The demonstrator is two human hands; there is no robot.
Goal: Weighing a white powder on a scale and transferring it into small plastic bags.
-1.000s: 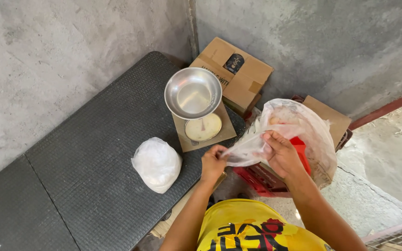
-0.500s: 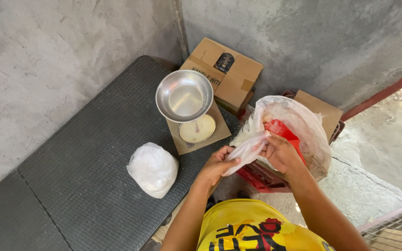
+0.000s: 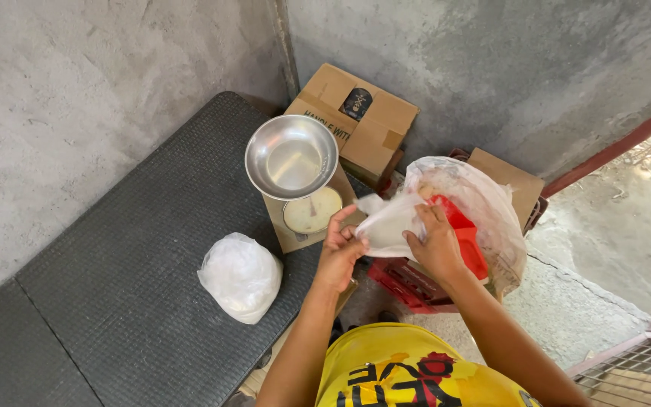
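Observation:
My left hand (image 3: 338,252) and my right hand (image 3: 436,243) both grip a small clear plastic bag (image 3: 386,224), holding it between them. Just behind it stands a large clear plastic sack (image 3: 491,207) with a red scoop (image 3: 465,237) inside, resting on a red crate (image 3: 408,283). To the left, a weighing scale (image 3: 309,212) with a round dial carries a shiny metal bowl (image 3: 291,157). A tied white plastic bag (image 3: 240,276), filled, lies on the dark ribbed mat (image 3: 114,264) left of my hands.
A cardboard box (image 3: 356,120) leans against the concrete wall (image 3: 77,90) behind the scale. A second brown box (image 3: 510,181) sits behind the sack. A metal grate (image 3: 634,377) shows at the bottom right.
The view has shifted slightly. My hands have pulled the small bag free of the big sack's mouth and gathered it closer together in front of the scale.

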